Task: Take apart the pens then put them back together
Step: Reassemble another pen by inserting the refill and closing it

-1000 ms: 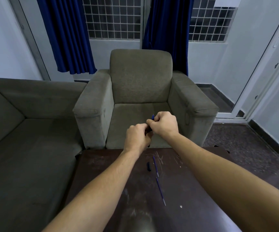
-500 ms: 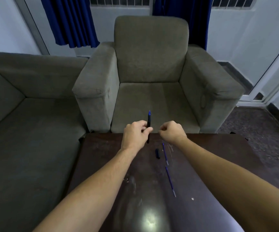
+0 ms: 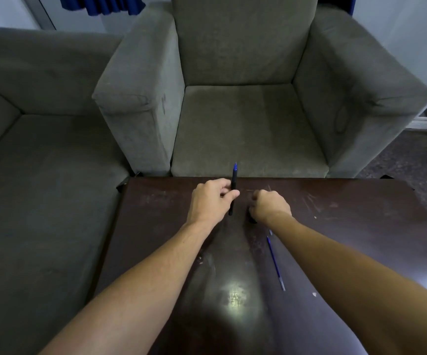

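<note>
Holding the pen body upright, with the other hand low over a loose part.

The left hand point(image 3: 208, 201) pinches the dark pen body point(image 3: 233, 185) between thumb and fingers, blue end up, just inside the far edge of the table point(image 3: 348, 226). The right hand point(image 3: 268, 203) is down on the table just beside it with its fingers curled. A small dark piece point(image 3: 252, 221) peeps out under the wrist, but I cannot tell whether the hand holds it. A blue refill point(image 3: 275, 262) lies loose nearer the front edge, alongside the right forearm. The step probably goes best if the body is kept steady and vertical. The small piece should be pinched with the fingertips rather than raked, since it looks round and may roll on the glossy top. Loose parts belong near the refill, well away from the edges.
</note>
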